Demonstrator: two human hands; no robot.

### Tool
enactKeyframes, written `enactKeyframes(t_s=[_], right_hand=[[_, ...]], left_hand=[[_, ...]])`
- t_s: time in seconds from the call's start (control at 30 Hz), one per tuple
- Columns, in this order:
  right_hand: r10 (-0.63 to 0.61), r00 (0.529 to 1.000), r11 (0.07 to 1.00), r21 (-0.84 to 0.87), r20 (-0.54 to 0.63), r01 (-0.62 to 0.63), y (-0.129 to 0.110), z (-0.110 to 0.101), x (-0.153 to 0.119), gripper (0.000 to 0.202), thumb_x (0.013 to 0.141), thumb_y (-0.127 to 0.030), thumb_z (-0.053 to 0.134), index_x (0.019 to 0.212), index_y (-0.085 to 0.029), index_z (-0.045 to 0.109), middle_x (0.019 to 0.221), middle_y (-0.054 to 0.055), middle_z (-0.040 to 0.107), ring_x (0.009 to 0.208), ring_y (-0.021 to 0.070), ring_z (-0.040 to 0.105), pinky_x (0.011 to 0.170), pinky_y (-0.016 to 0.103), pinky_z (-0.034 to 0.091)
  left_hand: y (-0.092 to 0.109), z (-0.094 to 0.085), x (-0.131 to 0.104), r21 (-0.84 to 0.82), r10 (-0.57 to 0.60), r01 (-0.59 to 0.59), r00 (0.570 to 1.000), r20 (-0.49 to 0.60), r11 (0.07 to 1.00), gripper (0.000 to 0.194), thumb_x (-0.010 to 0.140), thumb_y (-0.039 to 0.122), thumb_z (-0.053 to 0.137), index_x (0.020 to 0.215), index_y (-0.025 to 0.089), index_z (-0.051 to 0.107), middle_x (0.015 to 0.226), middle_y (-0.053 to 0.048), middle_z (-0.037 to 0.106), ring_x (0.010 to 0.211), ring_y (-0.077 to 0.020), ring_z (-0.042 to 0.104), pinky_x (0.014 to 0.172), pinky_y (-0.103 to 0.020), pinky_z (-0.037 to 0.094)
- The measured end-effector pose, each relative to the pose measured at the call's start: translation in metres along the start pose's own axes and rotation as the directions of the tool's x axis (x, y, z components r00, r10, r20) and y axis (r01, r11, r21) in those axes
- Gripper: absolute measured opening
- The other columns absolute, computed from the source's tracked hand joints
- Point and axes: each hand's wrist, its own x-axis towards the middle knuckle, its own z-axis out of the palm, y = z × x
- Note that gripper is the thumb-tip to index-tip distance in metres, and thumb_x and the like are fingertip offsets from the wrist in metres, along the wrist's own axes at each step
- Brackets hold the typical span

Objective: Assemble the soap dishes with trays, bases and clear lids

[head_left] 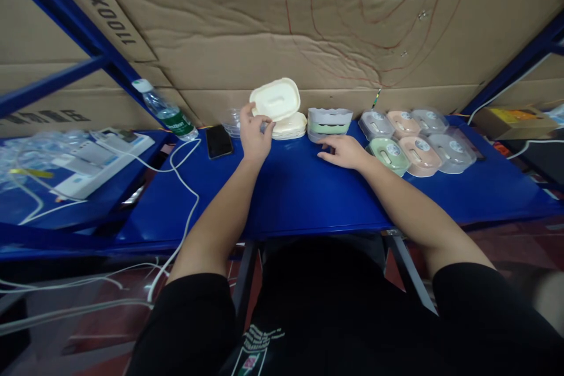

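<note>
My left hand point(255, 136) is closed on the edge of a cream, oval-cornered plastic tray point(275, 98), raised and tilted above the table. Just below it sits a stack of similar cream trays point(291, 126). My right hand point(343, 151) lies low on the table with its fingers stretched out and apart, holding nothing. Its fingertips are at the front of a stack of wavy-rimmed grey and green dishes point(329, 120); whether they touch it I cannot tell. Clear plastic covers point(232, 120) stand partly hidden behind my left hand.
Two rows of lidded boxes in grey, peach and green point(420, 155) stand on the right. A black phone point(219, 142) and a tilted water bottle point(170, 114) are on the left, by a white cable point(194, 191). Cardboard point(229, 23) walls off the back of the blue table point(304, 200).
</note>
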Motion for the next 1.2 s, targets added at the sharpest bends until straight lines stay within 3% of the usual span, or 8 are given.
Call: enactKeyframes(t_s=[0.1, 0.2, 0.33, 0.57, 0.73, 0.87, 1.0, 1.2], right_hand=[[0.014, 0.999, 1.000, 0.014, -0.031, -0.013, -0.002, -0.003, -0.001, 0.057, 0.102, -0.043, 0.068, 0.153, -0.020, 0.071, 0.129, 0.012, 0.085, 0.106, 0.0313, 0.081, 0.098, 0.045, 0.061], [0.023, 0.996, 0.996, 0.091, -0.082, -0.016, -0.004, -0.006, -0.002, 0.075, 0.100, -0.047, 0.070, 0.168, -0.020, 0.054, 0.138, 0.014, 0.081, 0.096, 0.0295, 0.080, 0.095, 0.047, 0.063], [0.058, 0.986, 0.966, 0.256, -0.156, -0.017, -0.006, -0.009, -0.002, 0.097, 0.099, -0.065, 0.070, 0.178, -0.023, 0.033, 0.151, 0.018, 0.073, 0.092, 0.0292, 0.080, 0.088, 0.046, 0.065], [0.141, 0.951, 0.946, 0.321, -0.277, -0.047, -0.013, -0.011, -0.002, 0.109, 0.091, -0.080, 0.073, 0.175, -0.022, 0.035, 0.146, 0.020, 0.074, 0.108, 0.0356, 0.078, 0.092, 0.050, 0.064], [0.117, 0.965, 0.964, 0.260, -0.236, -0.054, -0.003, -0.008, -0.001, 0.060, 0.100, -0.069, 0.064, 0.137, -0.022, 0.071, 0.103, 0.009, 0.083, 0.084, 0.0267, 0.074, 0.081, 0.041, 0.060], [0.164, 0.971, 0.977, 0.166, -0.175, -0.135, 0.002, -0.009, -0.001, 0.033, 0.098, -0.050, 0.066, 0.108, -0.021, 0.077, 0.086, 0.006, 0.081, 0.075, 0.0236, 0.071, 0.073, 0.036, 0.053], [0.189, 0.981, 0.982, -0.010, -0.055, -0.189, -0.002, -0.011, 0.001, 0.026, 0.096, -0.047, 0.070, 0.092, -0.023, 0.077, 0.085, 0.006, 0.082, 0.080, 0.0252, 0.073, 0.069, 0.034, 0.044], [0.164, 0.979, 0.984, -0.085, 0.124, -0.155, -0.002, -0.009, 0.003, 0.039, 0.097, -0.058, 0.074, 0.078, -0.024, 0.074, 0.082, 0.005, 0.080, 0.079, 0.0240, 0.071, 0.065, 0.033, 0.037]], left_hand=[[0.012, -0.015, -0.002, 0.031, 0.088, -0.087, 0.996, -0.027, 0.996, 0.014, 0.111, 0.037, 0.060, 0.111, 0.026, 0.067, 0.178, -0.012, 0.049, 0.146, -0.0355, 0.063, 0.116, -0.055, 0.055], [0.024, -0.025, -0.009, 0.035, 0.214, -0.216, 0.975, 0.053, 0.976, 0.024, 0.115, 0.046, 0.051, 0.114, 0.026, 0.065, 0.171, -0.011, 0.059, 0.145, -0.0341, 0.065, 0.114, -0.054, 0.056], [0.039, -0.026, -0.020, 0.014, 0.297, -0.301, 0.947, 0.119, 0.954, 0.032, 0.116, 0.047, 0.043, 0.123, 0.026, 0.065, 0.149, -0.012, 0.075, 0.124, -0.0289, 0.075, 0.114, -0.051, 0.054], [0.052, -0.028, -0.025, -0.060, 0.313, -0.307, 0.925, 0.218, 0.950, 0.043, 0.114, 0.046, 0.044, 0.138, 0.021, 0.069, 0.135, -0.013, 0.080, 0.117, -0.0290, 0.076, 0.107, -0.045, 0.057], [0.049, -0.025, -0.022, -0.128, 0.266, -0.234, 0.871, 0.413, 0.964, 0.040, 0.113, 0.044, 0.046, 0.132, 0.022, 0.074, 0.120, -0.010, 0.084, 0.107, -0.0274, 0.078, 0.097, -0.041, 0.060], [0.043, -0.016, -0.022, -0.206, 0.280, -0.197, 0.790, 0.545, 0.958, 0.040, 0.111, 0.049, 0.052, 0.128, 0.022, 0.077, 0.112, -0.008, 0.085, 0.101, -0.0260, 0.079, 0.090, -0.038, 0.060], [0.031, -0.006, -0.021, -0.170, 0.315, -0.270, 0.709, 0.632, 0.948, 0.039, 0.106, 0.049, 0.059, 0.127, 0.025, 0.081, 0.123, -0.008, 0.085, 0.112, -0.0286, 0.078, 0.096, -0.039, 0.059], [0.019, 0.003, -0.023, -0.110, 0.330, -0.356, 0.649, 0.685, 0.928, 0.040, 0.105, 0.047, 0.056, 0.120, 0.027, 0.087, 0.112, -0.011, 0.081, 0.111, -0.0294, 0.076, 0.099, -0.042, 0.060]])
